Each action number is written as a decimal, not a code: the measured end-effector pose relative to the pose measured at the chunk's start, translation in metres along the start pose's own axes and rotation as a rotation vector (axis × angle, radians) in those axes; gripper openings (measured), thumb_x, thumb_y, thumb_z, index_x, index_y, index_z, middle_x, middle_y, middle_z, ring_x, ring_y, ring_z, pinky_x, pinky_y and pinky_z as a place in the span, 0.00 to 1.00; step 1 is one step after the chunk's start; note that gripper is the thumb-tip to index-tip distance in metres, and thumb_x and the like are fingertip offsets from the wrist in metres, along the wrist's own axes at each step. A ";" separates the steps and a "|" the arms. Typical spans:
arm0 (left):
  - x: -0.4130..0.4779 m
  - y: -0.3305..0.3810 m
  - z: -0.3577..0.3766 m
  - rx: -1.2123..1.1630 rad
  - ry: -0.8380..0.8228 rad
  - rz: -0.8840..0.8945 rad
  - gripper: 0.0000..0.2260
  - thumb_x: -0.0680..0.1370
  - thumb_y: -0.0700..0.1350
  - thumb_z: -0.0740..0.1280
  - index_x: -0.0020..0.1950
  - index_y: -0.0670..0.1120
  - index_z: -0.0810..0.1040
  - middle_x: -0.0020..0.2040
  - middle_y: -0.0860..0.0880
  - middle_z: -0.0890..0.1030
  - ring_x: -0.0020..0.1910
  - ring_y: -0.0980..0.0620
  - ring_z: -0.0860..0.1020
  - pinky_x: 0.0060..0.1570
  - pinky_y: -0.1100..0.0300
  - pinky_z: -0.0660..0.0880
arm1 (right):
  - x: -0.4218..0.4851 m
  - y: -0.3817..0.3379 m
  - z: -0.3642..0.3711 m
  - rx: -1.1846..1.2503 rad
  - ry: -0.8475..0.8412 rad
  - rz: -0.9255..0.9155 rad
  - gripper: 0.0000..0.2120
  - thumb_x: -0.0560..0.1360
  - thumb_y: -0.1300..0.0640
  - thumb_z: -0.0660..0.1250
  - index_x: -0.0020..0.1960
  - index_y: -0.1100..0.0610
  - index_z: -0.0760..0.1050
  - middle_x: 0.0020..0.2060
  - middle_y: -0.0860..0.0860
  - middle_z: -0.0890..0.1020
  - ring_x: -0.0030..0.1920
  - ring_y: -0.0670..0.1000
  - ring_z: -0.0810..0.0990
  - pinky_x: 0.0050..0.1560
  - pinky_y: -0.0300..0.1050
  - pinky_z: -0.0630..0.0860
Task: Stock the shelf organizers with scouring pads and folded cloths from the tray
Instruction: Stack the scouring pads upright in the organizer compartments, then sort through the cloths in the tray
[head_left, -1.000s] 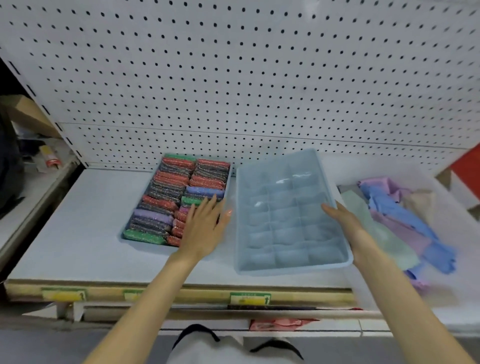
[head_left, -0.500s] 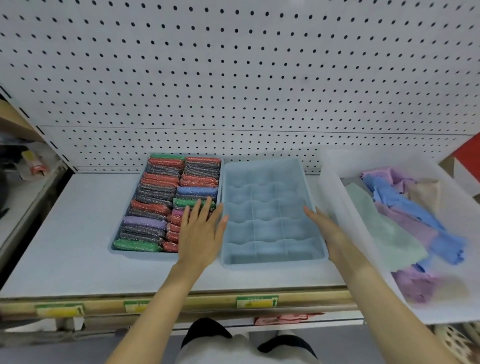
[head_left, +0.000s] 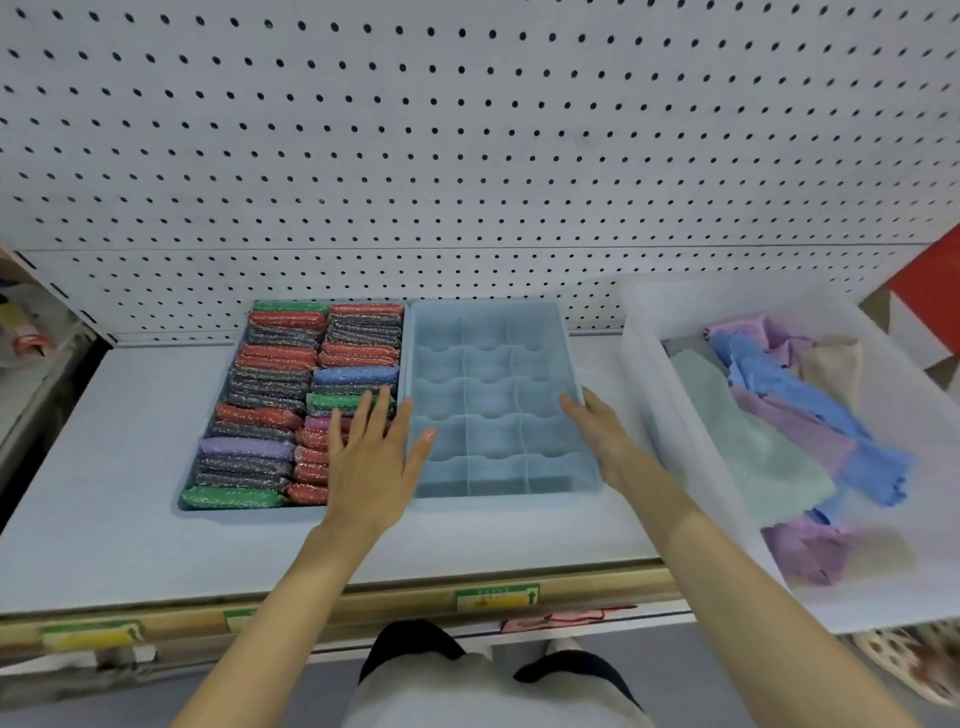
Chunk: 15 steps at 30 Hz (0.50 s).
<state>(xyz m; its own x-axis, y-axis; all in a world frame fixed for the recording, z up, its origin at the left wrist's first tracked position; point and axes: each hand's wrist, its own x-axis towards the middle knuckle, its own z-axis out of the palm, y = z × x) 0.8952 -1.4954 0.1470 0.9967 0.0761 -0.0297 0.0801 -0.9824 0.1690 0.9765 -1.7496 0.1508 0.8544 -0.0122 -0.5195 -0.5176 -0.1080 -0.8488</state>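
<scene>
against the pegboard (head_left: 467, 156) runs one shelf (head_left: 104, 441), and it carries everything. at its right end stands one clear tray (head_left: 654, 395), well apart from the hands. left of the tray lie two blue organizers side by side. the full organizer (head_left: 260, 512) is on the left, and the empty organizer (head_left: 493, 400) is on the right.

a second ago the empty organizer was tipped up and stood apart from the full one. now it lies flat, square to the pegboard, its left rim touching the full one's right rim. i judge the placing done, so filling it comes next.

the left hand (head_left: 371, 457) lies flat on the full organizer's near right corner, fingers straight and spread, thumb by the empty one's left rim. the right hand (head_left: 602, 431) lies along the empty one's right rim, fingers straight and together, clamped on nothing.

the empty organizer has fifteen cells, three across and five deep, none filled. the pads (head_left: 275, 374) stand in two columns, too tightly packed for a sure count. the cloths (head_left: 779, 415) are all in the tray, a loose unfolded heap in four colours, overlapped past counting. they will likely need folding first.

three labels (head_left: 496, 597) sit on the shelf's front edge.
</scene>
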 end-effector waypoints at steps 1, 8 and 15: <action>0.001 0.004 -0.001 -0.014 0.000 -0.004 0.40 0.73 0.68 0.28 0.77 0.52 0.57 0.79 0.48 0.54 0.78 0.49 0.48 0.74 0.45 0.40 | -0.006 -0.002 0.002 -0.054 0.021 -0.027 0.22 0.79 0.53 0.63 0.72 0.53 0.65 0.67 0.55 0.74 0.61 0.56 0.76 0.64 0.56 0.72; 0.005 0.100 -0.023 -0.655 -0.068 0.070 0.33 0.76 0.67 0.43 0.77 0.54 0.56 0.79 0.54 0.50 0.77 0.57 0.46 0.76 0.53 0.43 | -0.089 -0.038 -0.050 -0.121 0.004 -0.319 0.15 0.76 0.63 0.66 0.60 0.51 0.75 0.56 0.51 0.79 0.53 0.49 0.80 0.54 0.41 0.75; -0.019 0.229 -0.035 -0.981 -0.154 0.211 0.26 0.78 0.58 0.49 0.75 0.53 0.60 0.76 0.55 0.59 0.74 0.61 0.55 0.72 0.66 0.50 | -0.115 -0.030 -0.188 -0.014 0.249 -0.273 0.11 0.75 0.70 0.64 0.56 0.65 0.77 0.47 0.54 0.83 0.45 0.48 0.82 0.44 0.34 0.79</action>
<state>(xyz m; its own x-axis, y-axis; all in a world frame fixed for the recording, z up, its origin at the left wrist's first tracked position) 0.8954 -1.7160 0.2204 0.9846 -0.1737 -0.0211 -0.0499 -0.3943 0.9176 0.9025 -1.9314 0.2542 0.9469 -0.2221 -0.2326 -0.2696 -0.1542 -0.9505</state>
